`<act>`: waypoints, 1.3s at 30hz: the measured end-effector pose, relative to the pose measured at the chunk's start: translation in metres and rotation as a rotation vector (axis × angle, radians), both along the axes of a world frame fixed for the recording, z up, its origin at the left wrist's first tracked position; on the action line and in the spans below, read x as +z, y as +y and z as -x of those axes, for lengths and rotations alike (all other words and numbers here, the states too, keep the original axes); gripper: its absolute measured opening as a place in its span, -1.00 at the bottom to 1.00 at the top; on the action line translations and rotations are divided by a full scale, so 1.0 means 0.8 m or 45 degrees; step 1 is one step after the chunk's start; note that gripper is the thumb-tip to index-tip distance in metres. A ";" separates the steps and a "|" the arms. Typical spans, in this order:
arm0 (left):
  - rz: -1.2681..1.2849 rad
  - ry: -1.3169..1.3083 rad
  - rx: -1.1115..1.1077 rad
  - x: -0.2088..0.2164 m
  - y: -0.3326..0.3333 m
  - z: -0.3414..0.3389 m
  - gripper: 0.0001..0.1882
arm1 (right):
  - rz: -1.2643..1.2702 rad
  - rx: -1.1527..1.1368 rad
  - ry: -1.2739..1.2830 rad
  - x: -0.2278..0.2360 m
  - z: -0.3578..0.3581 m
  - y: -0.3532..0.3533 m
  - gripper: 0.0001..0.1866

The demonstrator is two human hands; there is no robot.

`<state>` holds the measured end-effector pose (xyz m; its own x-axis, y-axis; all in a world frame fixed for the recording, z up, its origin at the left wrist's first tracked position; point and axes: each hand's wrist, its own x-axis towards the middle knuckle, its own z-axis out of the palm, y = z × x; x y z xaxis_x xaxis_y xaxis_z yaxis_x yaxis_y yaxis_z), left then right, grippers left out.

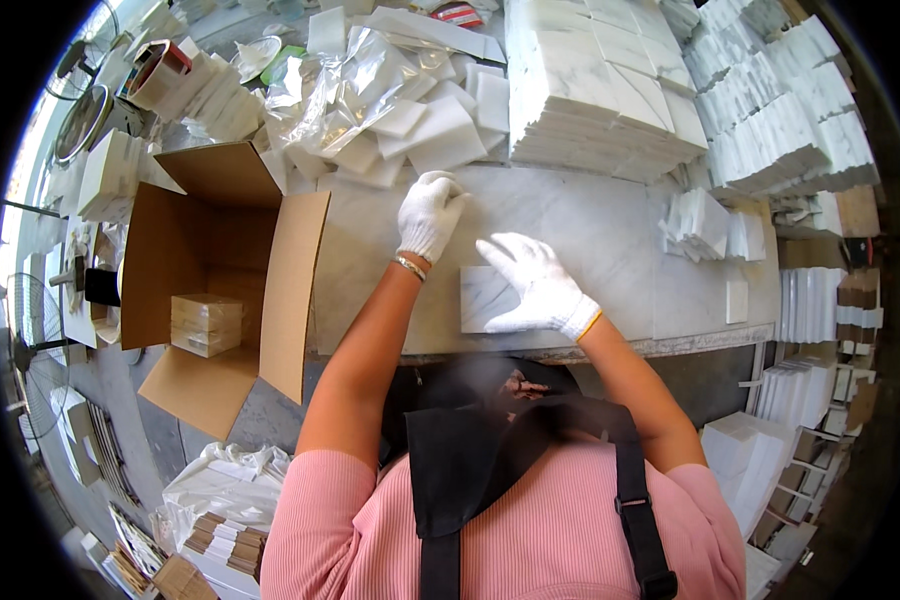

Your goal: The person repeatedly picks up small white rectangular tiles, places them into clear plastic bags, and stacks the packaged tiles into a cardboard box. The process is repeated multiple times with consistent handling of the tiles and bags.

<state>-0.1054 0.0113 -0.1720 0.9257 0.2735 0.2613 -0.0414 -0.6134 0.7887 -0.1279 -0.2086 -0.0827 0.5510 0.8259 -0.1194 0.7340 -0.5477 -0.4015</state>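
Observation:
A white marble tile (478, 300) with grey veins lies on the pale stone worktop (370, 290) in front of me. My right hand (538, 290), in a white knitted glove, is over the tile's right part with thumb and fingers spread apart. The palm side is hidden, so how firmly it touches the tile does not show. Farther off and to the left, my left hand (432, 215), gloved too, has its fingers curled in. Whatever they may hold is hidden. Just beyond it lie loose white foam sheets (435, 135).
An open cardboard box (295, 290) on the left holds a small wrapped stack (206, 325). Clear plastic film (355, 90) covers part of the foam pile. Marble tile stacks (600, 75) stand at the back right, with a smaller group (695, 222) by the right edge.

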 end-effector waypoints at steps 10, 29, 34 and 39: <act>0.427 0.032 -0.432 0.078 -0.007 0.089 -0.86 | -0.163 -0.059 0.345 -0.027 -0.095 -0.031 -0.66; -0.323 -0.322 -0.713 0.046 0.002 0.162 -0.83 | -0.534 -0.184 0.296 0.046 -0.005 -0.050 -0.78; -0.429 -0.306 -0.714 0.058 0.003 0.164 -0.76 | -0.371 -0.002 -0.225 -0.008 -0.013 0.000 -0.52; -0.309 -0.060 -0.594 0.060 0.011 0.192 -0.82 | -0.237 0.093 -0.393 -0.078 0.036 -0.003 -0.36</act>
<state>-0.2590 0.0201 -0.1242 0.9203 -0.2385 0.3101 -0.3857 -0.6860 0.6170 -0.1569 -0.2110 -0.1448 0.4766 0.8563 0.1992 0.8705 -0.4281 -0.2426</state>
